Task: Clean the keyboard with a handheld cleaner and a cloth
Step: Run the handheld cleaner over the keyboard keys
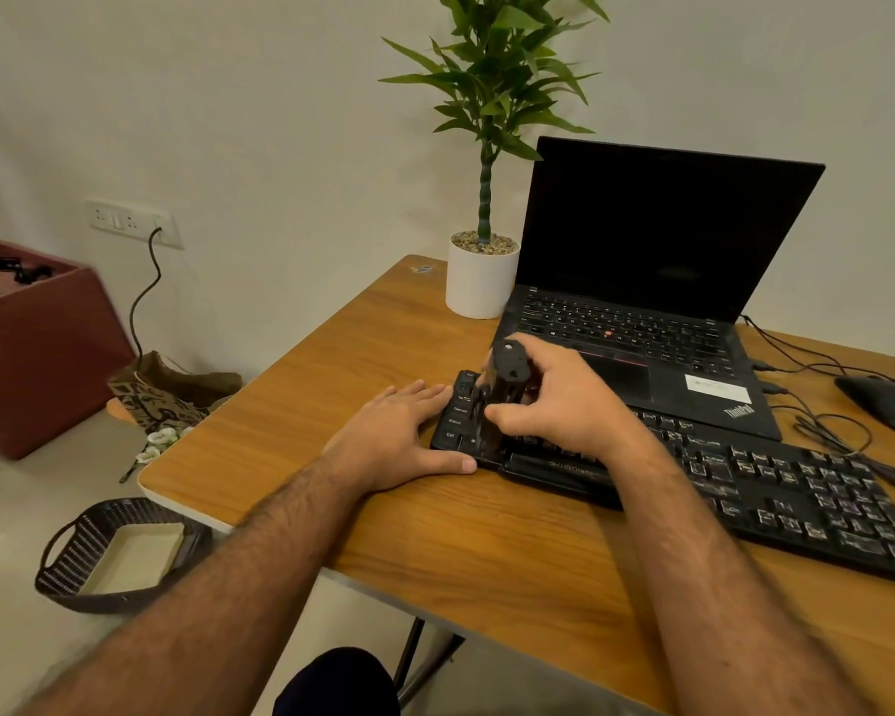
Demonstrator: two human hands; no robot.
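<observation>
A black keyboard (pixel 776 488) lies slanted across the wooden table (pixel 487 550). My right hand (pixel 559 400) grips a black handheld cleaner (pixel 505 390), held upright with its lower end on the keys at the keyboard's left end. My left hand (pixel 399 436) lies flat on the table, fingers straight against the keyboard's left edge and thumb along its front corner. No cloth shows in the view.
An open black laptop (pixel 641 281) stands behind the keyboard, a white potted plant (pixel 479 271) at its left. A mouse (pixel 884 400) and cables lie at the right. On the floor to the left sit a woven basket (pixel 115 555), a paper bag (pixel 166 390) and a red box (pixel 37 343).
</observation>
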